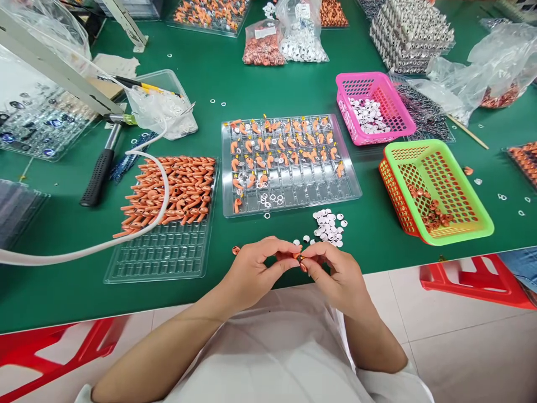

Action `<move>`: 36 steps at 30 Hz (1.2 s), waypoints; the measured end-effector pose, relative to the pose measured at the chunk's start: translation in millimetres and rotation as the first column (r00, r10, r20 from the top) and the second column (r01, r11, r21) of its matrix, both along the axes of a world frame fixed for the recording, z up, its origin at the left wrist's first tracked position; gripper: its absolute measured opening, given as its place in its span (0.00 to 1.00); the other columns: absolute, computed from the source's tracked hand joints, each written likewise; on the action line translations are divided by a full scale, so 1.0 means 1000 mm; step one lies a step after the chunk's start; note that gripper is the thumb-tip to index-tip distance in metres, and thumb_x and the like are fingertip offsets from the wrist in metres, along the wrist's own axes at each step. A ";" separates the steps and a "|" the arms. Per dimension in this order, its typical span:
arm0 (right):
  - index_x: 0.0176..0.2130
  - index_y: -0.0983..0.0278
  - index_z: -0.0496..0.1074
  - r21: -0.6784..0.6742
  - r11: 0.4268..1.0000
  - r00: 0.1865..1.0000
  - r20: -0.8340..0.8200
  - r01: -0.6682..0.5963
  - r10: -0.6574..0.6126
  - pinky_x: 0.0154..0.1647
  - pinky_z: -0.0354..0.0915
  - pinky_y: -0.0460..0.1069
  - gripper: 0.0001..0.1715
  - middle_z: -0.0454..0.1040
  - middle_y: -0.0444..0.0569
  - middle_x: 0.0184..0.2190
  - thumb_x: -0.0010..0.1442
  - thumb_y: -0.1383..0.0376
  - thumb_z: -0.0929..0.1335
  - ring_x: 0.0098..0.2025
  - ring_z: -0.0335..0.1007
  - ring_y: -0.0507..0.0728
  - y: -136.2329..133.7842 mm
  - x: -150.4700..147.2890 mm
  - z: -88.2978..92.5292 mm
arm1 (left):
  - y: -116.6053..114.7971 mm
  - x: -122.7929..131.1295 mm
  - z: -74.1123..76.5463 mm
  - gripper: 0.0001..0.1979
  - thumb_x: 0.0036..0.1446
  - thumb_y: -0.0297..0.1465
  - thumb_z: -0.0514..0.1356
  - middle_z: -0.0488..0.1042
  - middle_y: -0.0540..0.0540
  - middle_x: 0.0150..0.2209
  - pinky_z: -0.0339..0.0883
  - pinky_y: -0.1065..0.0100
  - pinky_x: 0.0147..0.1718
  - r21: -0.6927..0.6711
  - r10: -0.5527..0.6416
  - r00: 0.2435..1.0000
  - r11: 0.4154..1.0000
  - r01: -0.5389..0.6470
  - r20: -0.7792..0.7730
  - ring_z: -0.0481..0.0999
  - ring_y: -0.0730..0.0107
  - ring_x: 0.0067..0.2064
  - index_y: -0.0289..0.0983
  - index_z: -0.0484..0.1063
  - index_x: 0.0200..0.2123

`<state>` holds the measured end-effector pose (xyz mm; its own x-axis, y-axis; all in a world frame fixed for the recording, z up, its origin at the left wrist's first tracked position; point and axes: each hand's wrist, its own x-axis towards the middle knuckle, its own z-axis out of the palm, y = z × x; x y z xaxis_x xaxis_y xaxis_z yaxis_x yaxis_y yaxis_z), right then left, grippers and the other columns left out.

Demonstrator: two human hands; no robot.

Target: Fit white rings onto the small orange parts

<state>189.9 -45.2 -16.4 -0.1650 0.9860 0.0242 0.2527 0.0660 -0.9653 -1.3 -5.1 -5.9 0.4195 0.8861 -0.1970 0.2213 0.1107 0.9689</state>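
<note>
My left hand [251,268] and my right hand [335,274] meet at the near edge of the green table [377,235]. Both are closed in a pinch on one small orange part [297,256] held between their fingertips. Just beyond the fingers lies a small heap of white discs [329,226]. One loose orange piece [235,250] rests left of my left hand. Farther out, a clear compartment tray [289,190] holds several orange parts in its upper rows and a few white rings lower down.
A clear tray piled with orange parts [172,190] lies at the left, with a white hose [84,249] across it and a black-handled hammer [98,173] beside it. A green-and-orange basket [436,190] and pink basket [373,106] stand right. Bags of parts [285,42] sit at the back.
</note>
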 end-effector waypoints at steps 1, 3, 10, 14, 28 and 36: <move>0.40 0.59 0.71 0.001 1.000 1.000 -0.027 0.001 -0.001 0.28 0.66 0.46 0.06 0.75 0.43 0.30 0.65 0.71 0.66 0.30 0.71 0.52 0.000 -0.001 -0.001 | 0.000 0.000 -0.001 0.07 0.58 0.28 0.65 0.82 0.46 0.36 0.73 0.67 0.43 -0.046 0.017 0.999 0.999 -0.015 0.048 0.80 0.67 0.38 0.38 0.81 0.40; 0.41 0.59 0.72 0.061 0.998 0.999 -0.039 0.016 -0.013 0.29 0.67 0.46 0.08 0.75 0.44 0.32 0.65 0.72 0.66 0.32 0.72 0.52 0.000 -0.003 -0.002 | 0.000 0.002 -0.004 0.07 0.57 0.28 0.66 0.83 0.47 0.37 0.75 0.67 0.43 -0.174 0.064 0.985 0.984 -0.036 0.159 0.81 0.67 0.38 0.39 0.81 0.40; 0.46 0.58 0.73 0.323 0.942 0.993 0.045 0.088 -0.108 0.34 0.70 0.48 0.18 0.75 0.48 0.38 0.63 0.78 0.66 0.39 0.73 0.54 -0.006 -0.008 -0.005 | 0.002 0.005 -0.003 0.07 0.54 0.27 0.68 0.84 0.47 0.36 0.76 0.71 0.42 -0.351 0.149 0.928 0.936 -0.021 0.342 0.82 0.70 0.37 0.38 0.82 0.39; 0.45 0.59 0.72 0.336 0.931 0.986 0.026 0.145 -0.163 0.38 0.72 0.50 0.18 0.75 0.48 0.38 0.63 0.79 0.66 0.40 0.74 0.55 -0.007 -0.011 -0.006 | 0.000 0.008 -0.004 0.07 0.54 0.27 0.68 0.83 0.47 0.35 0.77 0.69 0.41 -0.337 0.170 0.936 0.940 -0.060 0.309 0.82 0.69 0.36 0.37 0.81 0.38; 0.48 0.61 0.69 0.504 0.863 0.962 0.220 0.032 -0.164 0.36 0.74 0.51 0.18 0.74 0.53 0.38 0.62 0.79 0.65 0.40 0.74 0.56 -0.009 -0.019 -0.013 | -0.008 0.018 -0.003 0.06 0.53 0.26 0.64 0.82 0.47 0.33 0.76 0.73 0.38 -0.169 0.273 0.957 0.952 -0.255 0.097 0.81 0.70 0.35 0.36 0.80 0.35; 0.48 0.59 0.71 0.422 0.903 0.969 0.185 0.074 -0.166 0.37 0.73 0.50 0.19 0.72 0.50 0.38 0.63 0.78 0.65 0.39 0.73 0.55 -0.009 -0.016 -0.010 | -0.011 0.016 -0.002 0.10 0.56 0.28 0.64 0.84 0.44 0.38 0.78 0.68 0.45 -0.183 0.211 0.971 0.965 -0.189 0.110 0.83 0.64 0.40 0.35 0.82 0.41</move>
